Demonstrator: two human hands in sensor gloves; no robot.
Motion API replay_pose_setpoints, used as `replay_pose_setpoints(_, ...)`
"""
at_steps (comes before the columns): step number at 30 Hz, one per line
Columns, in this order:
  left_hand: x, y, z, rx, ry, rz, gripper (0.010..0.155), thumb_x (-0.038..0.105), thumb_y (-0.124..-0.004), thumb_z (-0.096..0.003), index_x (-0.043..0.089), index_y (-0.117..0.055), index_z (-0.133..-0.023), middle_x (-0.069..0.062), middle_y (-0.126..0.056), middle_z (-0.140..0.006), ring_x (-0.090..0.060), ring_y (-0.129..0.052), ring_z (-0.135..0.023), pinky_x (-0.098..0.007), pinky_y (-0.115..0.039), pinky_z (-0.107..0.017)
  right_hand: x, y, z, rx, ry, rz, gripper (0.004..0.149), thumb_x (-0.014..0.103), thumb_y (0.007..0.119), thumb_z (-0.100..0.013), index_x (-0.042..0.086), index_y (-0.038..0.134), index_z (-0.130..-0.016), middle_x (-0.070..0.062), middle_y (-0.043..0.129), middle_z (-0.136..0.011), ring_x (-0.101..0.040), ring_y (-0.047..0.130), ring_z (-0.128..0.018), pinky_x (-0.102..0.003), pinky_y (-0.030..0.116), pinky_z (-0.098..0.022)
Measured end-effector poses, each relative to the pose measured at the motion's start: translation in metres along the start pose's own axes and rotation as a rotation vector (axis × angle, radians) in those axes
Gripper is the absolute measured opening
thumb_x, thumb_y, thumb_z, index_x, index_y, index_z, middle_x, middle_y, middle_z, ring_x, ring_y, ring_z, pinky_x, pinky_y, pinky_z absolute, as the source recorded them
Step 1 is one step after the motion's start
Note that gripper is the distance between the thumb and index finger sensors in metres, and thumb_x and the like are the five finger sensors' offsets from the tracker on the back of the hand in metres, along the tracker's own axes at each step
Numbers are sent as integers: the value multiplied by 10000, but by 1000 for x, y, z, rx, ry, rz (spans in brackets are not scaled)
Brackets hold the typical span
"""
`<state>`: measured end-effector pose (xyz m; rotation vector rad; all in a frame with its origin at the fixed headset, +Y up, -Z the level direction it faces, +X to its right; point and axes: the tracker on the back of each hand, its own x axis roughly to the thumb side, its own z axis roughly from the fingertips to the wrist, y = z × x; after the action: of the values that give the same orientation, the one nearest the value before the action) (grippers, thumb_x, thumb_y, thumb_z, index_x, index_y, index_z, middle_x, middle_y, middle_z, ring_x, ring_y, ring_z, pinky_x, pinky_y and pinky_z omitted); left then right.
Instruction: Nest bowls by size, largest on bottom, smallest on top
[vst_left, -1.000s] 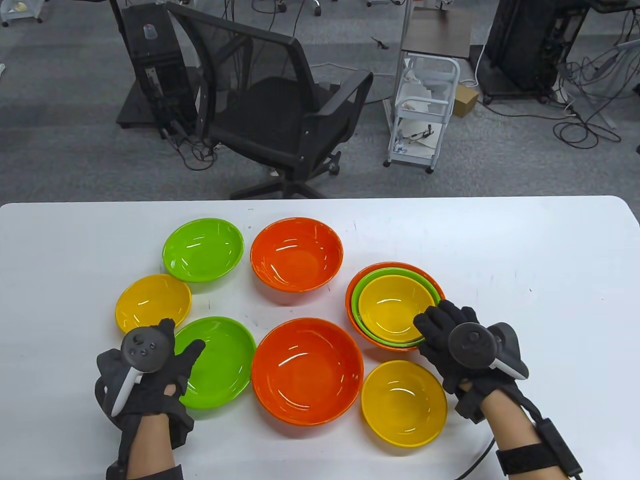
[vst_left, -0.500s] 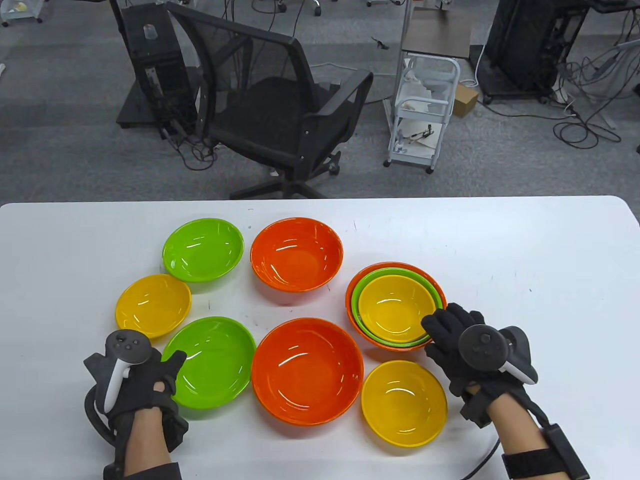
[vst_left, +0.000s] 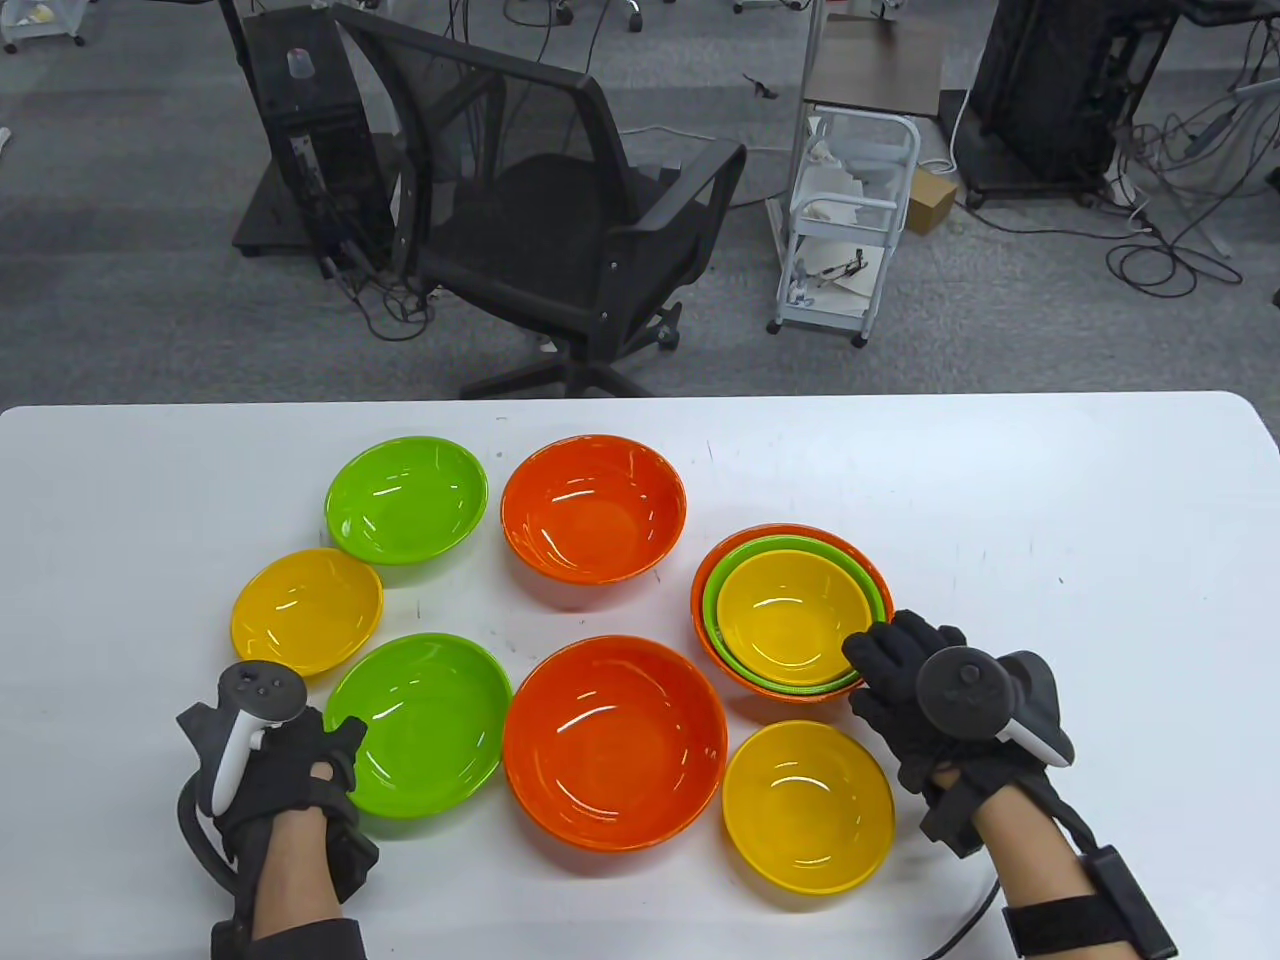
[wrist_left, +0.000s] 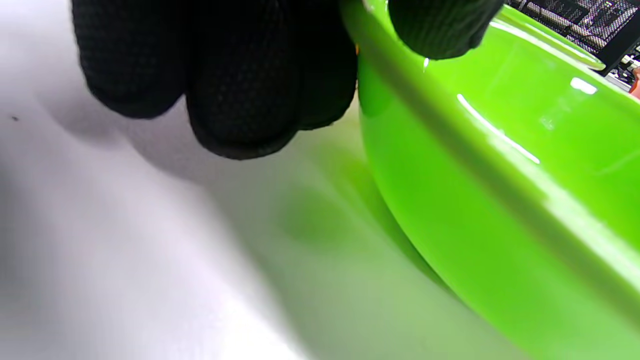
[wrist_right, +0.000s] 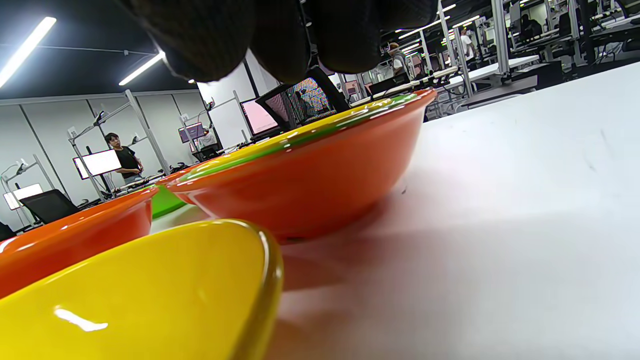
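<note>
A white table (vst_left: 1000, 500) holds bowls in three colours, described here from the left side to the right. At the far left, the person's left hand (vst_left: 275, 765), in a black sensor glove, grips the near-left rim of a green bowl (vst_left: 425, 725); the left wrist view shows the thumb (wrist_left: 440, 25) inside the rim and the other fingers (wrist_left: 240, 90) curled against the outer wall, with the bowl's base seemingly on the table. Behind this hand sits a small yellow bowl (vst_left: 305, 608), and behind that, a second green bowl (vst_left: 407, 498). Toward the middle, a large orange bowl (vst_left: 614, 740) sits at the front, just beside the gripped green bowl, and a smaller orange bowl (vst_left: 593, 507) sits farther back, apart from it. Right of centre is a finished stack (vst_left: 790, 610): an orange bowl at the bottom, a green one inside it, and a yellow one on top. In front of the stack, near the table's front edge, sits another yellow bowl (vst_left: 808, 805). At the right, the gloved right hand (vst_left: 925, 700) reaches to the stack's near-right rim, its fingers (vst_left: 880, 650) lying over the rim. The right wrist view shows the fingertips (wrist_right: 280, 35) just above the stack's edge, but whether they clasp it or only rest there cannot be told. Behind the table stand a black office chair (vst_left: 560, 230) and a white cart (vst_left: 850, 210).
</note>
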<state>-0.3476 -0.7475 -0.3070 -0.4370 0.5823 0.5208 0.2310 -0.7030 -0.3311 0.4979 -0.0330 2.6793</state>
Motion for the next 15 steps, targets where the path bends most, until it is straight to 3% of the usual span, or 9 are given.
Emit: replay_pose_setpoints(15,-6,9,5,54,-84,90,537,396,-675,-538,144,-632,-1010,-55,-954,-673,-195,-1033,-427,-383,-912,-382,-6,-2,0,-10,17,-26,584,337,745,-504,94,659,-1027,-230,597,-1076,-521,390,-1019,-706,306,-692)
